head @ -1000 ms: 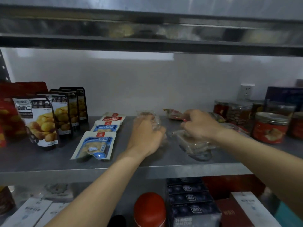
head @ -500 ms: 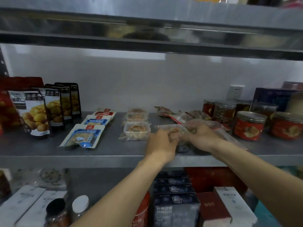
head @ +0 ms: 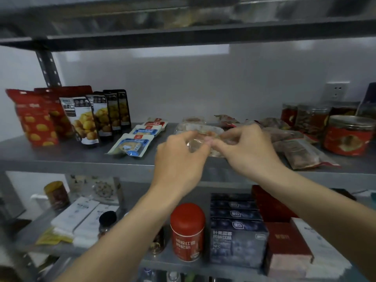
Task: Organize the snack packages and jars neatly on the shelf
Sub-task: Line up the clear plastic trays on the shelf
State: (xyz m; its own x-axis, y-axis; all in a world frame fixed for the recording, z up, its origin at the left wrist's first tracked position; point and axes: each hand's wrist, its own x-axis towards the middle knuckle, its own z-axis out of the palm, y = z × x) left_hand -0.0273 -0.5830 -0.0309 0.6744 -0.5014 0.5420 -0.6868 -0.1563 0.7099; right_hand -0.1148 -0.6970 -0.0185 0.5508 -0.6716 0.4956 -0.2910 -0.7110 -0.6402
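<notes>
My left hand (head: pixel 179 159) and right hand (head: pixel 249 151) meet over the front of the shelf (head: pixel 61 157). Between them I pinch a clear packet (head: pixel 198 141), with the thumb and forefinger of each hand closed on its crinkled wrapper and the fingertips almost touching. My other fingers curl loosely behind. I cannot tell whether the packet rests on the shelf or hangs just above it. Just beyond my fingertips lie more clear packs (head: pixel 195 127), in a row running back toward the wall. To the left of my left fingers, blue packets (head: pixel 132 145) lie flat, one behind another. Farther left, chestnut pouches (head: pixel 85 123) and red bags (head: pixel 34 119) stand upright. To the right of my right fingers, brown packets (head: pixel 301 153) lie in a loose heap, and past them stand jars (head: pixel 348 137) with red labels. Below my wrists, on the lower shelf (head: pixel 173 263), a red tin (head: pixel 187 231) stands beside blue boxes (head: pixel 237 239).
</notes>
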